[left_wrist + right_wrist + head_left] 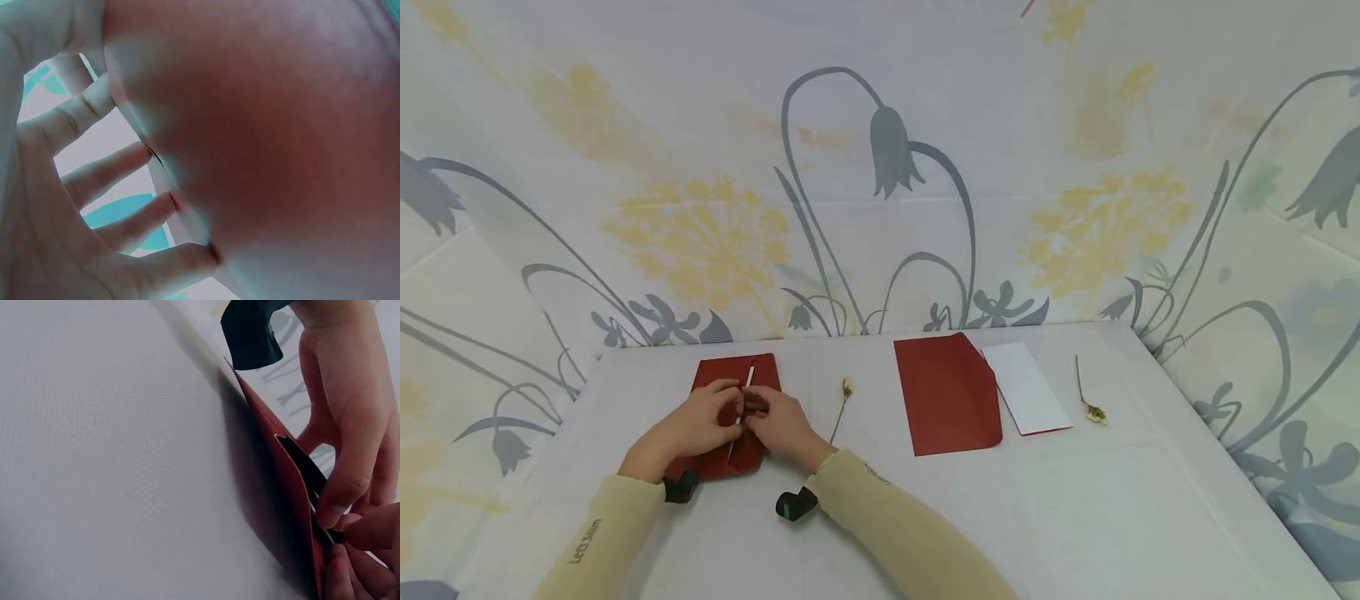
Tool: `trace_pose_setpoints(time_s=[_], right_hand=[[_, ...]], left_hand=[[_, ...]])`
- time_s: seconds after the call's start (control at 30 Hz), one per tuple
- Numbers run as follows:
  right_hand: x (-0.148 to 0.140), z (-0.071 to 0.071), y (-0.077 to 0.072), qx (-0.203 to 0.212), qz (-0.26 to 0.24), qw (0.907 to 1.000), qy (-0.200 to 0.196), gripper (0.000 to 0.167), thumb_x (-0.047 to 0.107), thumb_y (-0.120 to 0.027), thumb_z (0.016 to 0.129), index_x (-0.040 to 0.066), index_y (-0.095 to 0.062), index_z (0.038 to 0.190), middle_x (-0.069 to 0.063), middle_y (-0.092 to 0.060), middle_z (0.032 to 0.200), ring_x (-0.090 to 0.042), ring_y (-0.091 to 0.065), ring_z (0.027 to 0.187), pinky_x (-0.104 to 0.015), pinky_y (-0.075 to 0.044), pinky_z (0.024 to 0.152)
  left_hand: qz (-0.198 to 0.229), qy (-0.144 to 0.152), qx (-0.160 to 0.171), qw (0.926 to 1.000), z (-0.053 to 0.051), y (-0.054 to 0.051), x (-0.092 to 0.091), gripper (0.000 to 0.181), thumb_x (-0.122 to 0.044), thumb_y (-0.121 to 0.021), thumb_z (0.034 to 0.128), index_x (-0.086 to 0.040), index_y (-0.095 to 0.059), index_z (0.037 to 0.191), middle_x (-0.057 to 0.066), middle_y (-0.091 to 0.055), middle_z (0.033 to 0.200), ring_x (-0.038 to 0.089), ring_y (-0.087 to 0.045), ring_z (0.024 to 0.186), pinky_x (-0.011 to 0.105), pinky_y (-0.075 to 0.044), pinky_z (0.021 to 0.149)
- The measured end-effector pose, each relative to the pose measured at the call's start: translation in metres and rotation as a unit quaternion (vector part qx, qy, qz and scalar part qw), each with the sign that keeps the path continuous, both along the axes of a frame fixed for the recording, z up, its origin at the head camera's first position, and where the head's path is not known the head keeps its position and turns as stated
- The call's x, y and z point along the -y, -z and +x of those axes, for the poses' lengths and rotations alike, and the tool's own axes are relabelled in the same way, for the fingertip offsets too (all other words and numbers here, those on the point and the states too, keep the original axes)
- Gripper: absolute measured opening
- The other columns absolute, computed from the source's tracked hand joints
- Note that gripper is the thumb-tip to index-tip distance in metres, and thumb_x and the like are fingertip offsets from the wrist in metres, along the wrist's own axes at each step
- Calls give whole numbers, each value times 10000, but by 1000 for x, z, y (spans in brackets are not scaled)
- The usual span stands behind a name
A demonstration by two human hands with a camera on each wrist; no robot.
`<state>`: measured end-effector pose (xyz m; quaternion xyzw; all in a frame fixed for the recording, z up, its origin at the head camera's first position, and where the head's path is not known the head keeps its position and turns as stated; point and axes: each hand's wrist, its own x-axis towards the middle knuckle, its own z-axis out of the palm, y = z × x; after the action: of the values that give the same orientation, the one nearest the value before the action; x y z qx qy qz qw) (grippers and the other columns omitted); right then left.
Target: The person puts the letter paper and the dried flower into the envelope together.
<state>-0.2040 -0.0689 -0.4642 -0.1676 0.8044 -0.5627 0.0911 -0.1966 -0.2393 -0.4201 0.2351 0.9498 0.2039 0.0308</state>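
Tan sleeves (913,529) closest; L hand (698,422) & R hand (784,425) pinch red env. (722,368) at opening.
Prob. light, thin, creases easily; best held by edges.

Head view: your left hand (692,422) and right hand (782,423) cover the middle of the envelope (721,369), your right wrist hides the flower's (847,386) stem end, and your sleeves (606,525) run off below. Left wrist view: red patch (275,137), too blurred to identify. Right wrist view: edges crop your right hand and the envelope.
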Motion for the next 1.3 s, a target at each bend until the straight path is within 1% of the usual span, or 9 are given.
trace_pose_setpoints(time_s=[0.1,0.2,0.37,0.6,0.7,0.83,0.97,1.17,1.3], right_hand=[[-2,0,-2,-5,-38,10000,44,399,43,-633,948,99,-610,1342,15,-691,1184,-35,-629,1069,-169,-478,896],[-6,-2,-4,-34,-93,9999,52,383,30,-628,949,80,-617,1329,-3,-695,1171,-55,-639,1056,-184,-489,896],[-12,-3,-11,-71,-162,9998,-10,347,22,-617,951,65,-635,1295,-17,-696,1174,-66,-657,1033,-183,-499,873],[-23,-2,-21,-206,108,9996,138,274,120,-646,961,111,-690,1231,34,-701,1153,-71,-638,1018,-205,-500,832],[-29,-1,-25,-193,123,9995,201,264,137,-645,964,119,-697,1223,44,-700,1149,-84,-633,1029,-216,-501,834],[-37,0,-31,-123,133,9996,214,254,151,-637,974,149,-700,1220,67,-692,1163,-89,-632,1035,-218,-515,808],[-45,-1,-32,-107,91,9997,201,240,144,-634,975,156,-707,1204,73,-694,1155,-81,-644,1008,-213,-523,758],[-58,-2,-32,-144,72,9998,109,248,137,-631,971,114,-704,1207,72,-703,1135,-71,-644,980,-219,-524,717],[-71,0,-33,-134,55,9999,50,245,120,-626,968,98,-698,1201,55,-701,1131,-84,-641,992,-231,-531,717]], left_hand=[[29,-25,30,10000,-1,2,1,166,-126,-729,822,-136,-591,914,316,-479,1362,549,-479,1206,657,-408,974],[35,-91,65,9999,-2,3,1,178,-125,-730,811,-162,-568,874,316,-483,1361,547,-473,1211,660,-411,969],[-68,-207,103,9997,-1,1,-2,189,-130,-734,795,-164,-565,872,316,-488,1358,547,-471,1208,661,-413,966],[-152,-314,169,9992,0,2,-5,182,-124,-726,785,-162,-569,870,306,-493,1351,547,-466,1190,655,-427,944],[-202,-347,189,9990,0,1,-6,182,-125,-725,783,-163,-568,867,303,-487,1353,550,-455,1188,654,-424,942],[-265,-444,305,9982,0,-1,-8,193,-129,-738,781,-165,-569,868,302,-467,1371,553,-425,1208,659,-431,932],[-255,-452,299,9982,1,-2,-8,201,-128,-744,771,-160,-566,861,312,-464,1370,566,-411,1215,666,-431,927],[-234,-291,76,9993,1,1,-6,194,-115,-721,757,-165,-552,836,317,-478,1346,566,-422,1216,651,-394,956],[-199,-329,146,9992,0,2,-6,191,-123,-720,762,-174,-554,841,311,-466,1363,570,-404,1230,649,-412,944]])
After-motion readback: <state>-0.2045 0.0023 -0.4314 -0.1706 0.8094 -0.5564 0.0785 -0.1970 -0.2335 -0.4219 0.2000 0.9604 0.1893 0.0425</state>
